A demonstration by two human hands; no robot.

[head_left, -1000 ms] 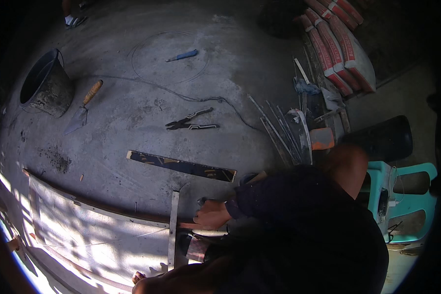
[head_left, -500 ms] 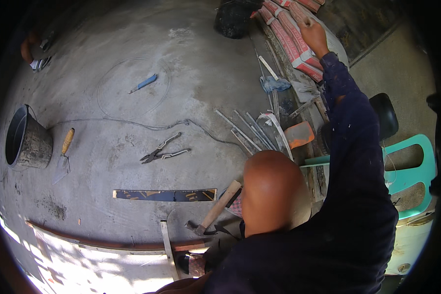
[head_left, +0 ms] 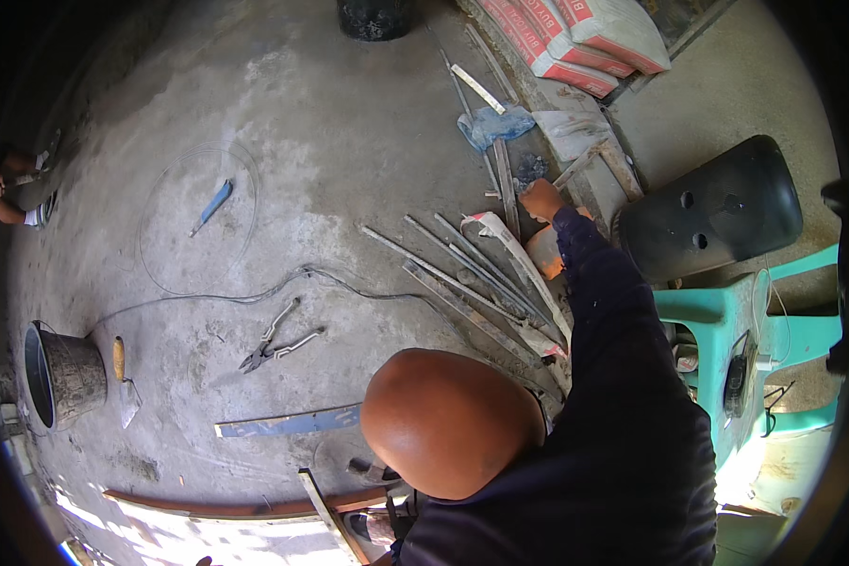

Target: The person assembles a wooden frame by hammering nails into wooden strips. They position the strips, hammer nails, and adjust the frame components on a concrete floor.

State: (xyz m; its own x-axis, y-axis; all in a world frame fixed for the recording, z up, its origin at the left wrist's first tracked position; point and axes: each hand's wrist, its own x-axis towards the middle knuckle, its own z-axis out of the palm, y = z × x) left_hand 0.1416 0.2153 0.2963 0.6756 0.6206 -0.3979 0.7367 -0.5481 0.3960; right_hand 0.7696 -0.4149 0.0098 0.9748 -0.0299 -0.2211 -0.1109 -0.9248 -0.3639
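My right hand (head_left: 541, 200) reaches out at the upper right, at the end of a dark sleeve. Its fingers are curled closed, and whatever they may hold is hidden. Right beside it lie an orange plastic piece (head_left: 544, 253), partly covered by my arm, and a small dark crumpled thing (head_left: 529, 169). Long metal bars and wood strips (head_left: 486, 274) lie fanned out nearer to me. A thin blue plastic bag (head_left: 496, 126) rests a little beyond the hand. My left hand is out of sight. My bare knee (head_left: 453, 420) fills the lower middle.
Pliers (head_left: 272, 341), a blue-handled tool (head_left: 215, 206), a trowel (head_left: 123, 377), a bucket (head_left: 71, 377) and wire (head_left: 255, 298) are on the concrete floor. On the right are red-and-white bags (head_left: 585, 38), a black cylinder (head_left: 712, 212) and a green plastic stool (head_left: 693, 307). Another person (head_left: 19, 184) crouches far left.
My right hand has come down from the stacked bags toward the orange piece and bars. The view has shifted, showing more of the black cylinder and stool. My knee now covers most of the hammer.
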